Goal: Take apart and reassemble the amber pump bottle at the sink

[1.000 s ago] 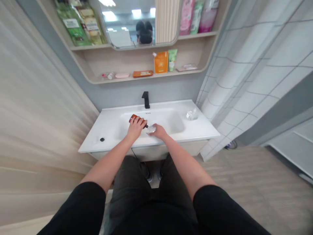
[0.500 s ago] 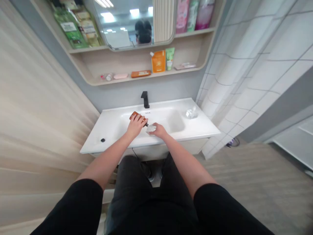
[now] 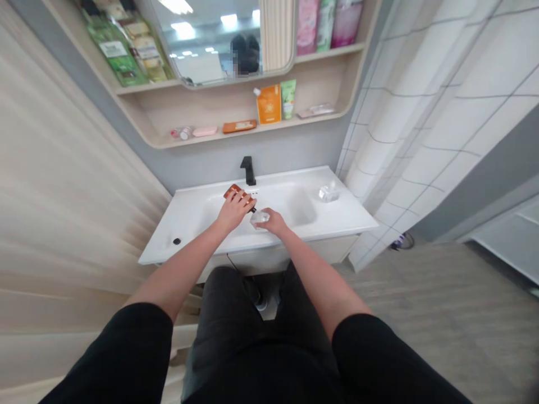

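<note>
Over the white sink (image 3: 197, 224), my left hand (image 3: 234, 210) is closed around a brown bottle (image 3: 231, 192). The bottle is tilted, with its dark neck pointing down to the right. My right hand (image 3: 273, 220) grips a clear container (image 3: 259, 217) just below that neck. Neck and container are very close; whether they touch I cannot tell. Nothing can be made out flowing between them.
A black faucet (image 3: 249, 171) rises behind the basin. On the counter's right stands a clear glass-like item (image 3: 329, 193), and a black round cap (image 3: 177, 241) lies at the left. Above, a shelf (image 3: 210, 137) holds an orange pouch (image 3: 269, 105) and a green tube (image 3: 288, 99).
The brown bottle has tipped a little more steeply, its base raised. The clear container has shifted slightly in my right hand. The camera view has moved slightly.
</note>
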`<state>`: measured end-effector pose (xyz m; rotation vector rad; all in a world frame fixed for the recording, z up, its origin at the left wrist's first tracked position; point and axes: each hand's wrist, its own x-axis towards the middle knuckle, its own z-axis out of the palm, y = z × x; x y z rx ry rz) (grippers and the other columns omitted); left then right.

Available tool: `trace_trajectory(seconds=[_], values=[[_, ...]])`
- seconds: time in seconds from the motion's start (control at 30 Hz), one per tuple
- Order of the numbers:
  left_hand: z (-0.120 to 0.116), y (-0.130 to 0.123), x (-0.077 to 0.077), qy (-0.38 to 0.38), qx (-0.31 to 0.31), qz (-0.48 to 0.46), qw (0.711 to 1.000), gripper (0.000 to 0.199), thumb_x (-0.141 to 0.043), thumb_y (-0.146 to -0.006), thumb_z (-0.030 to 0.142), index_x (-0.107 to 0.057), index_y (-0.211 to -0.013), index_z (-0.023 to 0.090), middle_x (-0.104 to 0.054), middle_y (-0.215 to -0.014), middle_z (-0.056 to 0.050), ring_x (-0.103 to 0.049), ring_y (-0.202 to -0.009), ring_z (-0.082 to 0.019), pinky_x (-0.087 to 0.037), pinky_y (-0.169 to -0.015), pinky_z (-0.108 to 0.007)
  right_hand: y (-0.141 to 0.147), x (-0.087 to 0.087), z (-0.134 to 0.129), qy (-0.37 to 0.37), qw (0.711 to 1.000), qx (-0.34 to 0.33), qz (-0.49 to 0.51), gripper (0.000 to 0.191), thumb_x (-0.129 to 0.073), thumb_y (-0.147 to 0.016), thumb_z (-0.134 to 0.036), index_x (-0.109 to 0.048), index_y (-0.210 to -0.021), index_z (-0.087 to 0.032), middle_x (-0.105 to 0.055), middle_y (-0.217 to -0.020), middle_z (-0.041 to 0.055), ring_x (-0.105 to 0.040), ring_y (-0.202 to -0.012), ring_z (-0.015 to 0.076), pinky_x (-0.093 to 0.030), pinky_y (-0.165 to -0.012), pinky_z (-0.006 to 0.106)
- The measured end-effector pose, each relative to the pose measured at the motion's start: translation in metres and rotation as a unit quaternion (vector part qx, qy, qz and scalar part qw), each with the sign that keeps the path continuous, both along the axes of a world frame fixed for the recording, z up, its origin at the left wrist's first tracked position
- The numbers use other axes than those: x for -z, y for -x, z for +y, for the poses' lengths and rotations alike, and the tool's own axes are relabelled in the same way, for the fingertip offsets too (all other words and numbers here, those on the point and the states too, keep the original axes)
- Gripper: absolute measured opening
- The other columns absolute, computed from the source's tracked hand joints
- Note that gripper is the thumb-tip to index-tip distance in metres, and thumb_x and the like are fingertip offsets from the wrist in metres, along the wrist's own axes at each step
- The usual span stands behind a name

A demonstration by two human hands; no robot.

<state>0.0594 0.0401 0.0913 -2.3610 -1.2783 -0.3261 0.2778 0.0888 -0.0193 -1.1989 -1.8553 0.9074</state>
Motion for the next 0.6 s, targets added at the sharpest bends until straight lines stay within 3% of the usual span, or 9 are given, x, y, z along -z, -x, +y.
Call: trace_trajectory(seconds=[0.6], values=[[0.002, -0.009, -0.026, -0.002, 0.052, 0.041, 0.998, 0.051, -0.050, -0.107, 0.014, -0.071, -0.151, 0.028, -0.068, -0.159, -0.016, -0.052, -0.160, -0.037, -0.036, -0.136, -0.067, -0.002, -0.001, 0.000, 0.007, 0.998, -0.003, 0.060, 0.068, -0.103, -0.067, -0.044, -0.072, -0.125, -0.024, -0.083, -0.112, 0.0038, -0.078, -0.105, 0.0277, -0.062, -0.103, 0.045]])
